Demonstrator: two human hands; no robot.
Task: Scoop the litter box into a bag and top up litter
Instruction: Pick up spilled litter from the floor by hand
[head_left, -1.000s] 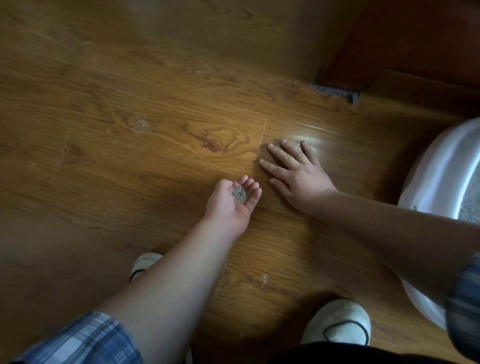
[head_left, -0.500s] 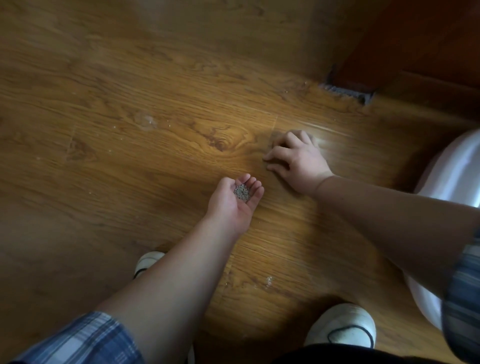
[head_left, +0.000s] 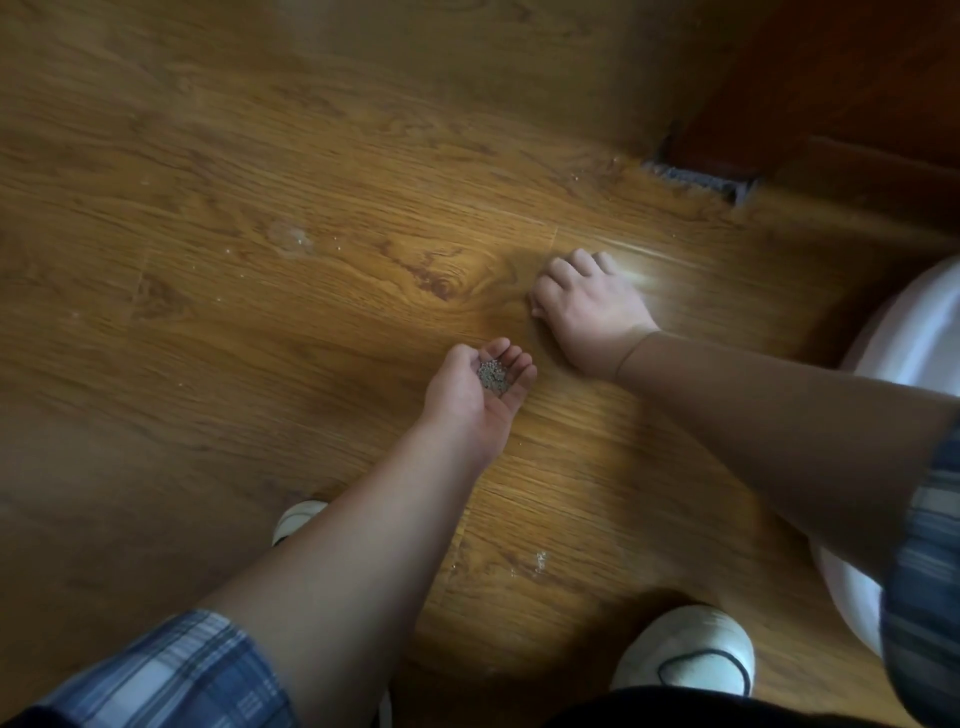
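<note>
Legible text, labels, brands, numbers, signs: none found.

Nearest candidate: a dark curved outline on the toe of the white shoe (head_left: 685, 652), well below the right hand (head_left: 592, 312). It is possibly a trim line or a logo, and no letters can be made out on it.

Litter box (head_left: 906, 338), right of the right hand: white surface, unmarked where seen.

Plaid sleeve (head_left: 171, 670), well below the left hand (head_left: 475, 397): woven pattern only.
</note>
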